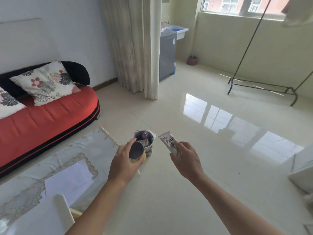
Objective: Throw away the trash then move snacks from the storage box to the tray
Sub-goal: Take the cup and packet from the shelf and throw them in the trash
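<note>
1. Yellow outside and dark within, the open tub [136, 152] sits in your left hand [124, 162], fingers curled round its wall and its mouth tilted back toward you.
2. Your right hand [185, 160] pinches the lower end of a white snack wrapper [168, 143], which sticks up and away from you.
3. Your hands are held apart above the tiled floor [203, 167], with the small bin [149, 150] just beyond and between them.
4. That bin stands on the floor by the table [67, 150] corner; a dark liner and some packets show inside.
5. Further left, a red sofa [42, 119] carries a flowered cushion [45, 82].
6. Farthest off hang a pale curtain [135, 48] and a metal drying rack [260, 85].
</note>
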A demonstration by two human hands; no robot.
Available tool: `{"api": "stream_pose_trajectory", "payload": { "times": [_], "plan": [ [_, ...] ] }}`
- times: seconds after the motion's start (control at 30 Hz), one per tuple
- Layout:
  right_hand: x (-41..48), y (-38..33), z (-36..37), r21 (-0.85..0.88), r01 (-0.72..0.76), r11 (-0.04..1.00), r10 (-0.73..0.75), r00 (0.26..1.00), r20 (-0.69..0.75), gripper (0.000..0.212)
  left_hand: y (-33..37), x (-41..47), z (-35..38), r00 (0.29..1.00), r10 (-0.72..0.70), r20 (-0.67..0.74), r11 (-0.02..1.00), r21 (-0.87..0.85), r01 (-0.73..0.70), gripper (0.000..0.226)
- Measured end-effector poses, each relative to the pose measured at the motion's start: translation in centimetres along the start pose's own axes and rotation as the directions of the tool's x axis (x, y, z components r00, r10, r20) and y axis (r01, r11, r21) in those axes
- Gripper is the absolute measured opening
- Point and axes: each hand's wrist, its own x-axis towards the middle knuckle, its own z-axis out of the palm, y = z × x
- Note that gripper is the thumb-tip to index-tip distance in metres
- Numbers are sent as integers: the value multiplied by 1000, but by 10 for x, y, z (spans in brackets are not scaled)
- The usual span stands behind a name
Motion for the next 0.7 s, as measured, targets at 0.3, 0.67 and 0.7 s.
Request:
{"api": "stream_pose_trajectory", "payload": {
  "times": [0.3,0.67,0.7],
  "plan": [
    [74,27,-14,-2,-9,1000,10,999,34,44,17,69,36,999,-29,-28,999,-31,28,75],
    [221,41,14,-87,-17,996,28,992,126,45,-10,221,68,994,-107,-32,994,-4,107,73],
    [238,38,18,-91,-16,996,28,990,135,45,-15,236,69,993,-119,-25,993,3,119,73]
  ]
}}
